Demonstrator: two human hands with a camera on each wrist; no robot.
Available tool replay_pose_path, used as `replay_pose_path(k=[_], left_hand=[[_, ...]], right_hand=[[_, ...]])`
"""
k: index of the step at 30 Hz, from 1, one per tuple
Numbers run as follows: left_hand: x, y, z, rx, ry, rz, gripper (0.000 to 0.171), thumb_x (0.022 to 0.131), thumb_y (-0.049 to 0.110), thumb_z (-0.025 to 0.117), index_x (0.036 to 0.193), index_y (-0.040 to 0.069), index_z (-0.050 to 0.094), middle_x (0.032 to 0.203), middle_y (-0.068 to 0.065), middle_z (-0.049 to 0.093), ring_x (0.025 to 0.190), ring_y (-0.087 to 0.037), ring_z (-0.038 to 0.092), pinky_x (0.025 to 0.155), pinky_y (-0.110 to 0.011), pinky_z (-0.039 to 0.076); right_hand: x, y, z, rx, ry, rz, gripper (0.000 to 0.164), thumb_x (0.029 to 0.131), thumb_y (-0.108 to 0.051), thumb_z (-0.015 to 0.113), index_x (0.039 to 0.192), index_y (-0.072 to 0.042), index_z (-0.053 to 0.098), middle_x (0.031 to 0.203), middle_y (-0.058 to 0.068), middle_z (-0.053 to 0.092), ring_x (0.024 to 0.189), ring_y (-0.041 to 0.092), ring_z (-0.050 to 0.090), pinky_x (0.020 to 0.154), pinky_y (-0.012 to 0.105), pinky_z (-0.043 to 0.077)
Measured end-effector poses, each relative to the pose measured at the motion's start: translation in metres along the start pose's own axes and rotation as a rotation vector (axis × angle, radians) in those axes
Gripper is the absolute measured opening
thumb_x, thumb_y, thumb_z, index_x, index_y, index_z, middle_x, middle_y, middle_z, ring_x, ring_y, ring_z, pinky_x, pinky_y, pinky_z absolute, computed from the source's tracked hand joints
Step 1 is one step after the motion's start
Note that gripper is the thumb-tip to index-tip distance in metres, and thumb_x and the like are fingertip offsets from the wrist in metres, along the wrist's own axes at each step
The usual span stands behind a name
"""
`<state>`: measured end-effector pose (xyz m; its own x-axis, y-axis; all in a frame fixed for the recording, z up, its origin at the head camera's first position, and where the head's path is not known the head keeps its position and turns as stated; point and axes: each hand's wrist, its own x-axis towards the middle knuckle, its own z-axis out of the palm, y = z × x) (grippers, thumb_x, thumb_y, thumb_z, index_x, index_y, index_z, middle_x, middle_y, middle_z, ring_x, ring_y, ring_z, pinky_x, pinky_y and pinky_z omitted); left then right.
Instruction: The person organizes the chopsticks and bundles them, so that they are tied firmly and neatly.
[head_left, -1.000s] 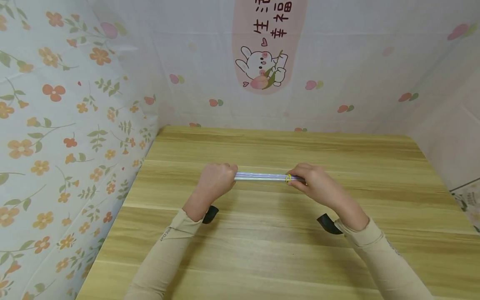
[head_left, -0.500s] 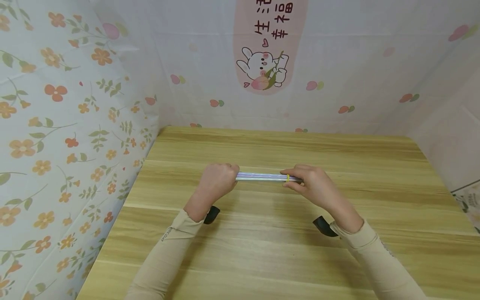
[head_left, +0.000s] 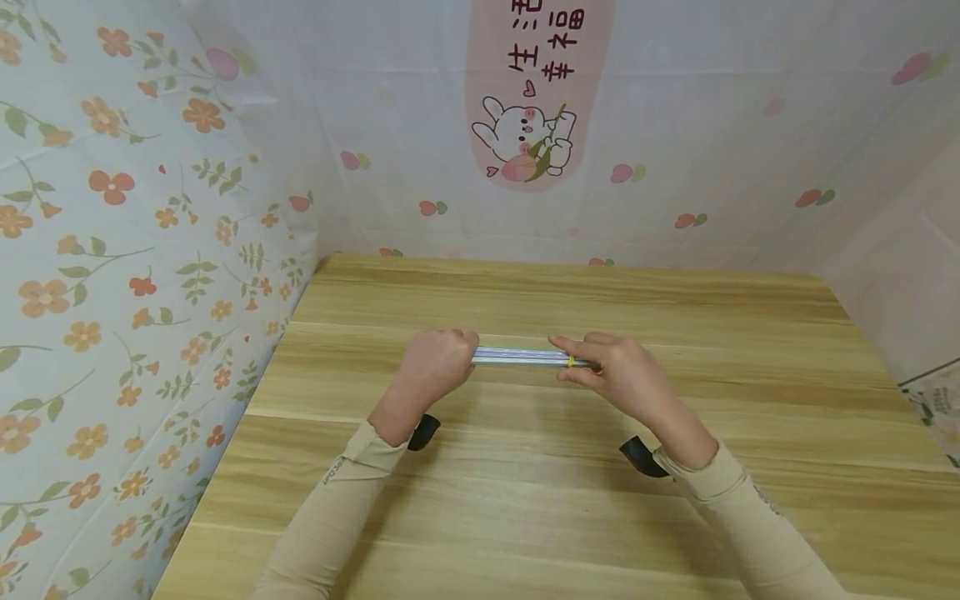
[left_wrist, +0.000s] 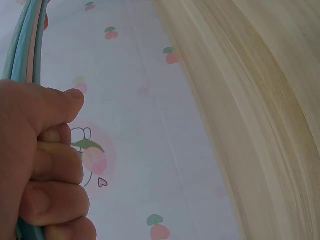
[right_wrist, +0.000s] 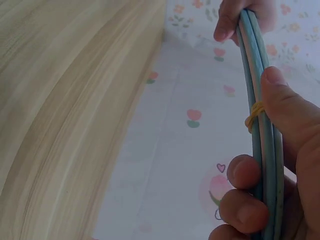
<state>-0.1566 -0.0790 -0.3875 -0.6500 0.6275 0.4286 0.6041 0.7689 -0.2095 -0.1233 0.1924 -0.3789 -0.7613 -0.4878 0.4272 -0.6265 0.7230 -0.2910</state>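
Note:
A bundle of slim pastel sticks in blue, green and pink is held level above the table, between both hands. My left hand grips its left end in a fist, with fingers wrapped round the sticks in the left wrist view. A yellow rubber band circles the bundle near its right end. There my right hand holds the sticks; the right wrist view has the thumb lying along them beside the rubber band, and other fingers curled round below it. The palms hide both ends of the bundle.
The wood-grain table lies under both arms. A white cloth with a rabbit print hangs behind its far edge, and a flowered cloth hangs at the left. Dark curved pieces stick out by the wrists.
My right hand has slid left along the bundle, its fingertips now reaching past the rubber band. The band has shifted slightly left. My left hand keeps its grip, nearly still.

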Motion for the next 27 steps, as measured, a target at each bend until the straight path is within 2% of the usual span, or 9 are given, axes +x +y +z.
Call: replay_pose_path(k=[4, 10, 14, 22, 27], left_hand=[[0.0, -0.001, 0.0, -0.004, -0.008, 0.001, 0.027, 0.08, 0.011, 0.07, 0.061, 0.012, 0.05, 0.049, 0.003, 0.038, 0.047, -0.007, 0.02, 0.04, -0.021, 0.02], [0.001, -0.002, 0.0, -0.012, -0.02, -0.009, 0.03, 0.08, 0.009, 0.068, 0.059, 0.013, 0.047, 0.051, 0.005, 0.026, 0.049, -0.008, 0.017, 0.042, -0.021, 0.016], [0.001, -0.002, -0.001, -0.005, -0.022, -0.011, 0.031, 0.08, 0.008, 0.068, 0.059, 0.013, 0.046, 0.052, 0.005, 0.023, 0.049, -0.008, 0.017, 0.042, -0.021, 0.014], [0.0, -0.004, 0.0, -0.008, -0.028, -0.02, 0.027, 0.079, 0.009, 0.069, 0.061, 0.012, 0.05, 0.051, 0.004, 0.029, 0.048, -0.007, 0.019, 0.041, -0.021, 0.016], [0.001, -0.003, 0.0, -0.011, -0.021, -0.02, 0.03, 0.079, 0.008, 0.068, 0.059, 0.013, 0.046, 0.051, 0.005, 0.027, 0.049, -0.008, 0.018, 0.041, -0.021, 0.015]], right_hand=[[-0.001, 0.0, 0.0, 0.007, -0.007, 0.015, 0.051, 0.073, -0.022, 0.079, 0.121, -0.01, 0.066, 0.069, -0.005, 0.054, 0.054, 0.002, 0.035, 0.049, 0.019, 0.033], [-0.003, 0.003, -0.006, 0.047, -0.018, 0.082, 0.044, 0.075, -0.021, 0.079, 0.115, -0.006, 0.069, 0.076, -0.003, 0.059, 0.059, 0.006, 0.04, 0.052, 0.021, 0.037], [-0.005, 0.004, -0.011, 0.039, -0.047, 0.115, 0.04, 0.077, -0.022, 0.078, 0.112, -0.006, 0.07, 0.081, -0.002, 0.062, 0.061, 0.007, 0.045, 0.054, 0.022, 0.04], [-0.005, 0.006, -0.015, 0.024, -0.054, 0.117, 0.037, 0.078, -0.022, 0.077, 0.109, -0.004, 0.071, 0.084, 0.001, 0.066, 0.063, 0.008, 0.048, 0.056, 0.024, 0.042], [-0.002, 0.005, -0.015, 0.01, -0.069, 0.121, 0.031, 0.079, -0.023, 0.077, 0.104, -0.007, 0.073, 0.084, -0.001, 0.065, 0.065, 0.008, 0.05, 0.058, 0.026, 0.044]])
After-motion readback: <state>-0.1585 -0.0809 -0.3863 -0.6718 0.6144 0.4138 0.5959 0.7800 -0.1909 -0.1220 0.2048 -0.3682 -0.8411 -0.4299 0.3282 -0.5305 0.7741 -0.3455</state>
